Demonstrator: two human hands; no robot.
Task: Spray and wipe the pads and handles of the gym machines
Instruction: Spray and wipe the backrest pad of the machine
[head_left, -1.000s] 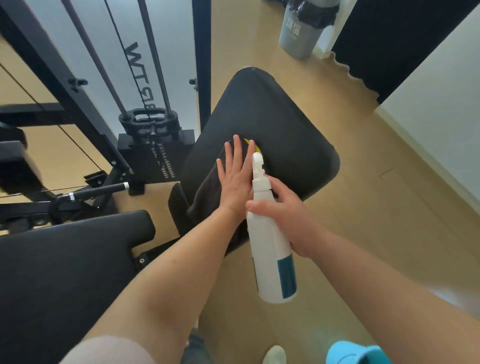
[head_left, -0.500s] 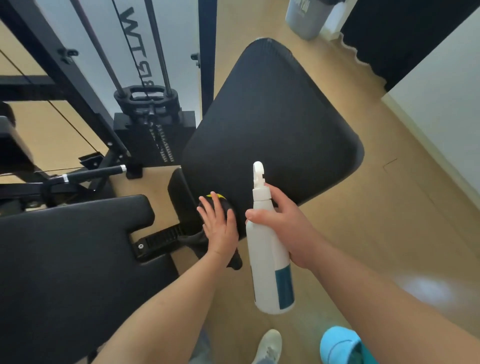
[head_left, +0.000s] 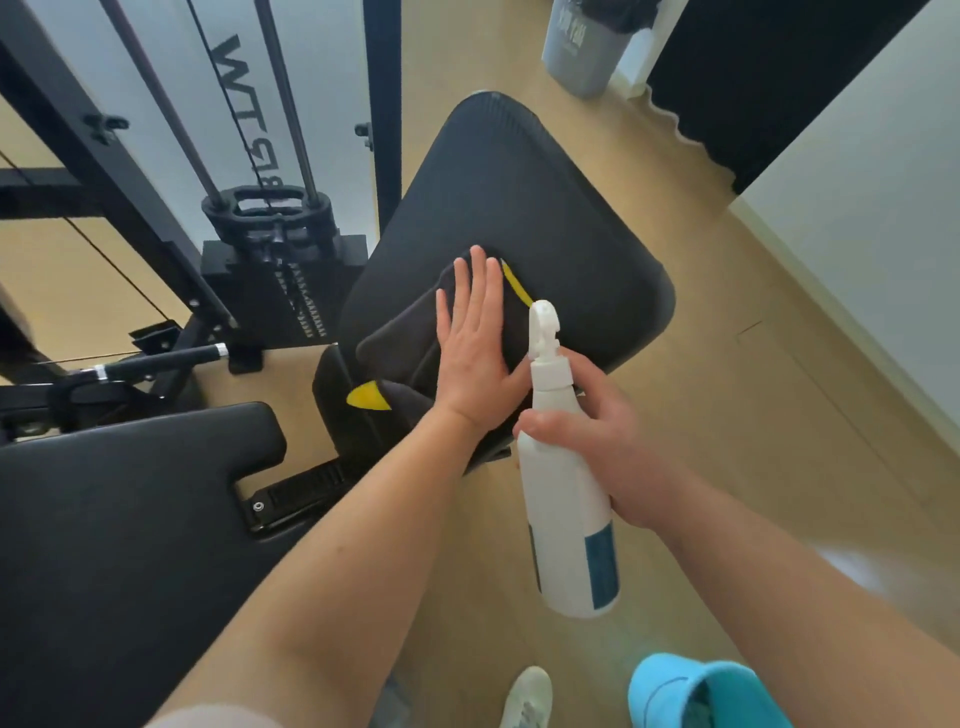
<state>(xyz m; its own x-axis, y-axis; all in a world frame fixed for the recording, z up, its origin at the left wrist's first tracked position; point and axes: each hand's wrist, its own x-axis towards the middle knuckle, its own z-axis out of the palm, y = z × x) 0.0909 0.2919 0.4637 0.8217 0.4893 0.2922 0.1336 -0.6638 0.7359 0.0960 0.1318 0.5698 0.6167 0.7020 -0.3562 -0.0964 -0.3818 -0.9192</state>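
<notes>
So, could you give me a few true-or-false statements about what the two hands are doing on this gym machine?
1. The left hand lies flat on a dark cloth spread over the black pad. True.
2. The right hand holds a sponge. False: it grips a white spray bottle.
3. The cloth is plain white. False: it is dark with yellow edging.
4. A grey bin stands on the floor beyond the pad. True.
5. The spray bottle rests on the pad. False: it is held in the air beside the pad, nozzle up.
</notes>
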